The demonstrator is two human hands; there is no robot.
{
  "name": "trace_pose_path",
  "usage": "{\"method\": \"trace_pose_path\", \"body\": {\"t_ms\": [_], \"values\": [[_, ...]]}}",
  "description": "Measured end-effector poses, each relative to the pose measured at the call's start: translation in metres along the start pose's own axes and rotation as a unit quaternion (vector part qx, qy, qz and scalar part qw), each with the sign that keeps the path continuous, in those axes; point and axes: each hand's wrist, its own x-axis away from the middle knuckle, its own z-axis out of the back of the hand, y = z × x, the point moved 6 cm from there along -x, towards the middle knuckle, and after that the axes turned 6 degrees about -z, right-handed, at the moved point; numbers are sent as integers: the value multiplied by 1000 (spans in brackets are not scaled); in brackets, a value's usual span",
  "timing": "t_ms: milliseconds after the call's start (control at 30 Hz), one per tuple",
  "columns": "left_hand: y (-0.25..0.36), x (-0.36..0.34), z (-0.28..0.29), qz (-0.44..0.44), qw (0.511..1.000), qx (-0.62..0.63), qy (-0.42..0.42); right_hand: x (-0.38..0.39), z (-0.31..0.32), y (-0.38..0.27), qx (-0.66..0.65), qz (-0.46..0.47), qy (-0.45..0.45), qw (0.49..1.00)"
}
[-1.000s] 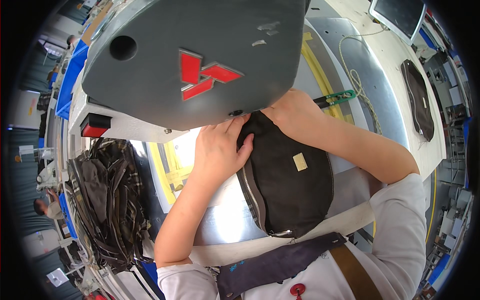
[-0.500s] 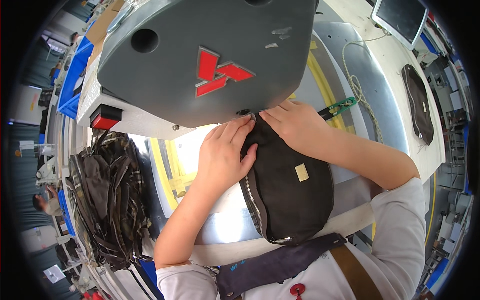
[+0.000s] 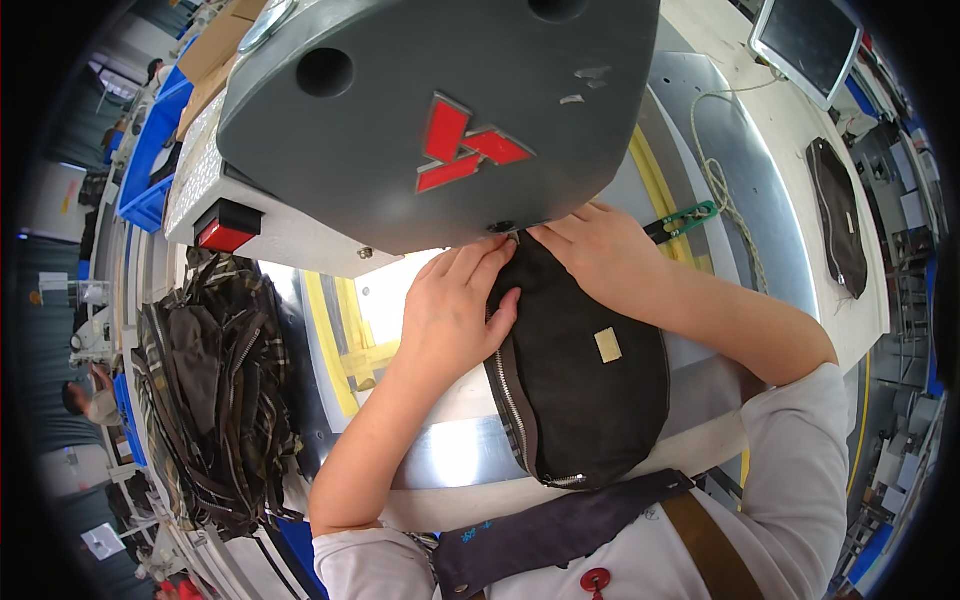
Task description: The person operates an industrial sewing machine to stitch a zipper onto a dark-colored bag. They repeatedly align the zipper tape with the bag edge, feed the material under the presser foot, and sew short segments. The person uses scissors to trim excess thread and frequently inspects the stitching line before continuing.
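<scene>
A black fabric pouch [image 3: 575, 400] lies lengthwise in front of me, its far end at the underside of a grey machine head [image 3: 350, 150]. A silver zipper [image 3: 513, 390] runs down its left side and round the near corner. On its face is a small beige patch [image 3: 608, 346]. My left hand [image 3: 455, 310] grips the far left edge, fingers together at the tip and thumb against the fabric. Across from it, my right hand [image 3: 605, 262] is closed on the far right edge, its fingertips partly hidden by the machine head.
Left of the metal work plate [image 3: 455, 450] is a heap of dark and plaid zippered pieces [image 3: 215, 400]. Green-handled snips [image 3: 685, 220] and a cord [image 3: 735, 210] lie to the right. Beyond are another black pouch [image 3: 838, 218] and a screen [image 3: 808, 45]. Blue bins [image 3: 150, 160] stand far left.
The view has shifted slightly, so the machine head appears farther right. Both hands keep their hold at the pouch's far end, with hardly any visible movement.
</scene>
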Motion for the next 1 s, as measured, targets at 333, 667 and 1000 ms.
{"method": "trace_pose_path", "body": {"t_ms": [333,667,1000], "values": [[0,1,1,-3,1000,2,-3,1,-1,-1,1,0,-8,1000],[-17,-6,-6,27,999,-37,-22,-11,-4,13,-3,-2,-20,1000],[-12,-3,-5,7,999,-42,2,-7,-4,8,6,-14,-20,1000]]}}
